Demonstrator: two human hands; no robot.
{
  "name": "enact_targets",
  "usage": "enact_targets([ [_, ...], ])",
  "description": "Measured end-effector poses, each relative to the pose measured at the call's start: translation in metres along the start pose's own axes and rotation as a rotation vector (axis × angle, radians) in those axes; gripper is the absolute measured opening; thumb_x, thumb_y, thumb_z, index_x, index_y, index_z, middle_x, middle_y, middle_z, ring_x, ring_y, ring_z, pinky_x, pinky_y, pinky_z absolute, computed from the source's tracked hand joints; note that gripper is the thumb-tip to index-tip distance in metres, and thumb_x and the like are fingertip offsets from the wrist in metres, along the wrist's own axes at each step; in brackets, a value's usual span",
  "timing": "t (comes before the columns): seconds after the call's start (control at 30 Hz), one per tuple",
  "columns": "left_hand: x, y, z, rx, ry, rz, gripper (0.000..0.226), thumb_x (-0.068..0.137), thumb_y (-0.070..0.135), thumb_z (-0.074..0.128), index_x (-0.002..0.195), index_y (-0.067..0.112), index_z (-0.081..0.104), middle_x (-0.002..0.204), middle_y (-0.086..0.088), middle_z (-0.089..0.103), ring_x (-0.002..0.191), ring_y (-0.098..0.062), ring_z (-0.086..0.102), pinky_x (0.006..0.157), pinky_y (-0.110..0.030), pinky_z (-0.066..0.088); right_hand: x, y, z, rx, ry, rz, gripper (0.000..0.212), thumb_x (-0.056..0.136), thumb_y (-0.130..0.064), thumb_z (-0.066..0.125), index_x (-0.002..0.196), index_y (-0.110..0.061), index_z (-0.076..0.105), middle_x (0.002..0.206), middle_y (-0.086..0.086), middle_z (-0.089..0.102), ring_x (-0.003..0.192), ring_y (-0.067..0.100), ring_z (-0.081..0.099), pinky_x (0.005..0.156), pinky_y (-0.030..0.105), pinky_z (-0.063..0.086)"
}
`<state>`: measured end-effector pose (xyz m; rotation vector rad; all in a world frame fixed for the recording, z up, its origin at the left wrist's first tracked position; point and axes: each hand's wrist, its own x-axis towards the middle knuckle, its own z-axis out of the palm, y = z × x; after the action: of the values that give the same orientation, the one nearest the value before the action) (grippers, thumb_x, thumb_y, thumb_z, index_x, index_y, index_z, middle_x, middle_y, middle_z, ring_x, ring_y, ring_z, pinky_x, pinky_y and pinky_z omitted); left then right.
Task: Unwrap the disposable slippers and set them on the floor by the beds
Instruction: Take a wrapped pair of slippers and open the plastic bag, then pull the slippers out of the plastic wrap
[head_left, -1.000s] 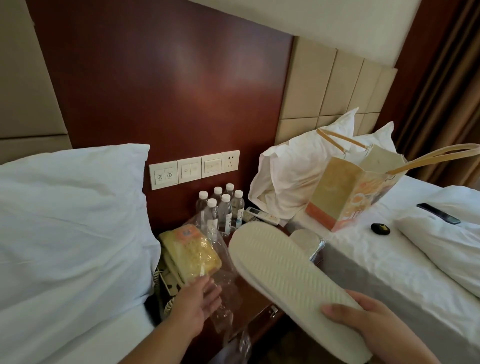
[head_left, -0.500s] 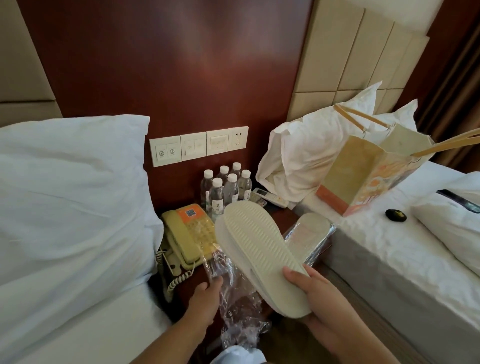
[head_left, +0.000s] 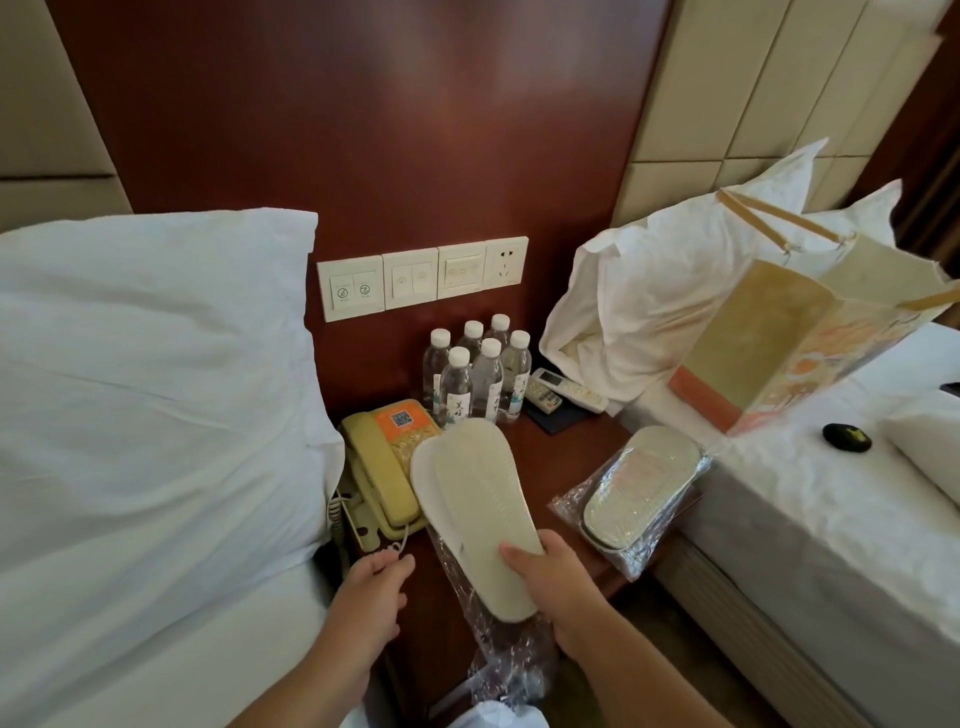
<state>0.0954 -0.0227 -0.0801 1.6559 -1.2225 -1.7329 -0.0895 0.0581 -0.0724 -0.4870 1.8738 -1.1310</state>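
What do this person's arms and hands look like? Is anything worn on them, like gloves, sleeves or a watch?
Nothing is worn on them. The left hand and right hand have no gloves, and no ring shows. The left forearm and right forearm are uncovered down to the picture's lower edge, with no sleeve, watch or bracelet in view.

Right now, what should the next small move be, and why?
Probably lower the slippers to the floor. The right hand grips the bare pair by one end, the wrapper hangs loose below them, and the left hand looks free. A second pair lies wrapped on the nightstand, for afterwards.
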Motion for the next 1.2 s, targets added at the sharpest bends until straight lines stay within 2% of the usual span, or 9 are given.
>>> enact_targets([
  [0.17,-0.003,0.005,0.005,-0.03,-0.004,0.039,0.02,0.096,0.039,0.059,0.114,0.03,0.059,0.112,0.006,0.061,0.097,-0.013,0.061,0.07,-0.033,0.049,0.018,0.011,0.013,-0.356,0.133,-0.101,0.068,0.087,-0.035,0.063,0.146,-0.034,0.029,0.133,0.003,0.042,0.115,0.024,0.047,0.098,0.044,0.044],
  [0.33,-0.002,0.003,0.017,-0.031,-0.013,0.066,0.015,0.094,0.037,0.062,0.108,0.032,0.062,0.11,0.006,0.063,0.096,-0.014,0.063,0.069,-0.033,0.05,0.025,0.012,0.015,-0.749,0.179,-0.108,0.07,0.083,-0.056,0.054,0.146,-0.037,0.029,0.135,0.001,0.042,0.125,0.028,0.039,0.105,0.048,0.033],
  [0.6,0.001,0.003,0.033,-0.125,-0.056,0.045,0.012,0.093,0.031,0.064,0.105,0.029,0.065,0.107,0.003,0.069,0.094,-0.019,0.07,0.067,-0.035,0.055,0.028,0.002,-0.007,-0.518,0.198,-0.109,0.074,0.08,-0.056,0.06,0.146,-0.035,0.034,0.148,0.0,0.036,0.133,0.027,0.041,0.109,0.052,0.036],
  [0.73,0.002,0.007,0.039,-0.185,-0.079,0.016,0.012,0.095,0.026,0.062,0.106,0.027,0.066,0.104,-0.001,0.071,0.091,-0.022,0.072,0.066,-0.036,0.055,0.032,-0.002,-0.036,-0.288,0.328,-0.147,0.059,0.081,-0.041,0.069,0.136,-0.029,0.05,0.134,0.0,0.05,0.105,0.016,0.057,0.089,0.041,0.054],
  [0.8,0.001,0.008,0.041,-0.182,-0.081,0.02,0.013,0.094,0.024,0.063,0.107,0.027,0.066,0.103,0.0,0.072,0.09,-0.021,0.073,0.064,-0.035,0.055,0.036,0.001,-0.057,-0.249,0.42,-0.091,0.059,0.082,-0.037,0.071,0.135,-0.027,0.049,0.134,0.003,0.05,0.095,0.012,0.055,0.076,0.032,0.053],
  [0.9,0.0,0.01,0.042,-0.172,-0.086,0.017,0.011,0.095,0.026,0.062,0.105,0.027,0.066,0.102,-0.001,0.073,0.09,-0.021,0.072,0.062,-0.034,0.054,0.041,0.009,-0.081,-0.315,0.546,0.073,0.065,0.081,-0.037,0.07,0.139,-0.026,0.044,0.141,0.007,0.042,0.122,0.027,0.045,0.095,0.044,0.047],
  [1.0,-0.002,0.01,0.041,-0.182,-0.081,-0.001,0.01,0.096,0.025,0.061,0.104,0.025,0.067,0.102,-0.004,0.073,0.087,-0.022,0.071,0.061,-0.033,0.052,0.044,0.019,-0.091,-0.384,0.608,0.168,0.081,0.08,-0.041,0.072,0.148,-0.022,0.032,0.148,0.011,0.033,0.131,0.032,0.036,0.103,0.049,0.041],
  [1.13,-0.004,0.009,0.039,-0.193,-0.054,-0.023,0.01,0.097,0.025,0.062,0.103,0.022,0.068,0.101,-0.007,0.071,0.084,-0.022,0.068,0.063,-0.033,0.05,0.052,0.029,-0.095,0.096,0.581,0.341,0.095,0.081,-0.034,0.078,0.153,-0.015,0.019,0.146,0.016,0.042,0.125,0.037,0.049,0.095,0.047,0.047],
  [1.2,-0.006,0.01,0.037,-0.193,-0.043,-0.022,0.008,0.097,0.025,0.062,0.101,0.021,0.068,0.1,-0.007,0.07,0.082,-0.022,0.067,0.064,-0.034,0.049,0.054,0.036,-0.098,0.319,0.51,0.349,0.066,0.084,-0.017,0.074,0.141,-0.001,0.044,0.116,0.018,0.064,0.097,0.032,0.064,0.081,0.042,0.052],
])
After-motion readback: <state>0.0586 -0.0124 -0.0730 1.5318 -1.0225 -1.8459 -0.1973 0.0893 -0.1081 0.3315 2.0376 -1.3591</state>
